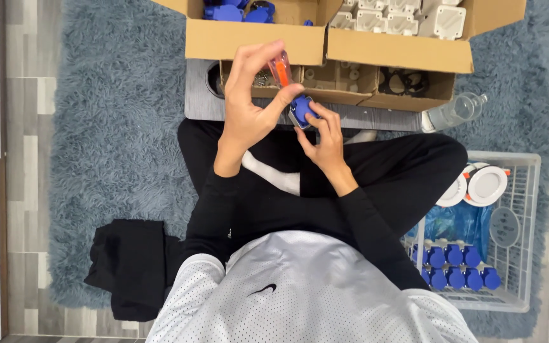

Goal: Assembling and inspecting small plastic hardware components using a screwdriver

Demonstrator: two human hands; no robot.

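Observation:
I sit cross-legged on a grey-blue shaggy rug. My left hand (252,105) grips a screwdriver with an orange see-through handle (280,68), held upright over a small blue and grey plastic part (302,111). My right hand (325,136) pinches that blue part from below, just above my knees. The screwdriver's tip is hidden behind my fingers and the part.
Cardboard boxes (255,41) in front of me hold blue parts, white housings (401,19) and small compartments with springs. A clear plastic bottle (455,111) lies to the right. A white wire basket (516,190) at my right holds finished blue parts and white round pieces. Black cloth (128,267) lies at left.

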